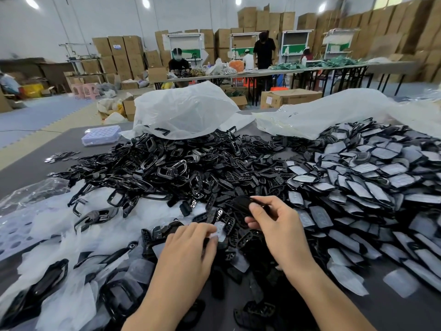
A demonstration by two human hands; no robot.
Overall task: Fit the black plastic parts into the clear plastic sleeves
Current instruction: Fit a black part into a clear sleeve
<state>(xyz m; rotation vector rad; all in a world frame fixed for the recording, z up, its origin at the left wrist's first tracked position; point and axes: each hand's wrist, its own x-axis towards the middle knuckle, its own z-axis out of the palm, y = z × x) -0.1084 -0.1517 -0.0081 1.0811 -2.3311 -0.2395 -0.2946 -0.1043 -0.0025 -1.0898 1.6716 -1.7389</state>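
You are at the pairing step. Your right hand (269, 218) pinches a black part (238, 207) between thumb and curled fingers, just above the pile of loose parts (191, 168). Your left hand (188, 247) bends its fingers onto a clear sleeve (220, 231) lying on the heap; I cannot tell whether it is gripped. The part's long axis seems to run near-to-far, free end pointing away and left. Next, lift the sleeve, find its open mouth, and line it up with that axis.

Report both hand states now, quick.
Left hand: fingertips on a small clear plastic sleeve; whether it pinches cannot be told.
Right hand: pinches a flat black plastic part.
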